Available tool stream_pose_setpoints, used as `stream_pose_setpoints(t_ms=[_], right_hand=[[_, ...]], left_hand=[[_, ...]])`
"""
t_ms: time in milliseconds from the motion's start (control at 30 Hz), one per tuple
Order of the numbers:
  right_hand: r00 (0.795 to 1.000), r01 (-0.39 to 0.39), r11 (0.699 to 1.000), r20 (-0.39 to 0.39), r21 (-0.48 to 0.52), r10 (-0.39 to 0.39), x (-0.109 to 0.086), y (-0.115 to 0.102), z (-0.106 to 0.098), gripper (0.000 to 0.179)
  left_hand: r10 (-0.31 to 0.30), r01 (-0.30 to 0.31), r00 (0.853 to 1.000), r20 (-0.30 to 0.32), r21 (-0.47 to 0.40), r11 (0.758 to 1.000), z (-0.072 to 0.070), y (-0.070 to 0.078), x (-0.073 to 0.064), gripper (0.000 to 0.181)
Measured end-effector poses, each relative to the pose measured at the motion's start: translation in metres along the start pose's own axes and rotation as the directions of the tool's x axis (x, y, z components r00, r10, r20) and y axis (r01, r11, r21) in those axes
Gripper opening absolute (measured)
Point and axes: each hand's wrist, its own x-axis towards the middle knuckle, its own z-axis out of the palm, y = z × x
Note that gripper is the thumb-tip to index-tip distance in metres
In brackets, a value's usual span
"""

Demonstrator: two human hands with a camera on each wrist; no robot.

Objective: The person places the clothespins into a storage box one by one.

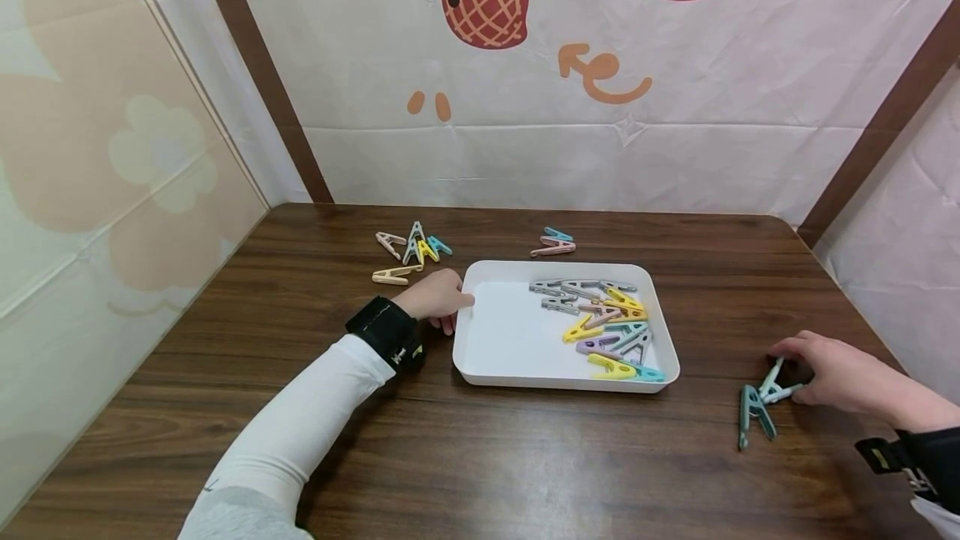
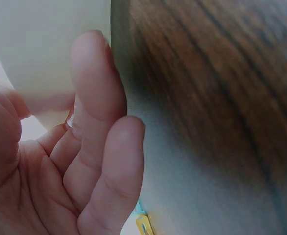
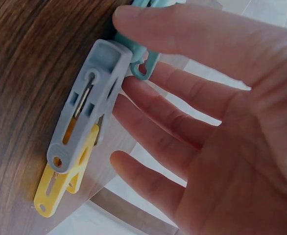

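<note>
My left hand (image 1: 437, 297) pinches the left rim of a white tray (image 1: 491, 365), thumb on the rim and fingers outside and below it. Several clothespins lie in the tray's right half, among them a yellow clothespin (image 1: 611, 367) and a purple clothespin (image 1: 596, 346). To the right of the tray, my right hand (image 1: 847, 377) pinches a light green clothespin (image 1: 772, 391) between thumb and fingers. A dark green clothespin (image 1: 755, 413) stands beside it. In the right wrist view a grey clothespin (image 3: 87, 107) and a yellow clothespin (image 3: 48, 196) are by the fingers, hidden by the hand in the head view.
Beyond the left hand lies a group of clothespins, including a pink clothespin (image 1: 391, 244) and a cream clothespin (image 1: 395, 275). Behind the tray are a blue clothespin (image 1: 557, 234) and another pink clothespin (image 1: 553, 247). A printed cloth (image 1: 525, 165) hangs behind the brown table (image 1: 525, 457).
</note>
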Motion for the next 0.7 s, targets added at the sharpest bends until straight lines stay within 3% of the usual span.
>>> stream_pose_setpoints(t_ms=[700], right_hand=[[0.993,-0.051,0.999,-0.104,-0.019,0.049,0.0028,-0.0008,0.0036,0.036]], left_hand=[[-0.007,0.007,1.0,-0.008,-0.001,1.0,0.0004,-0.0001,-0.0011,0.024]])
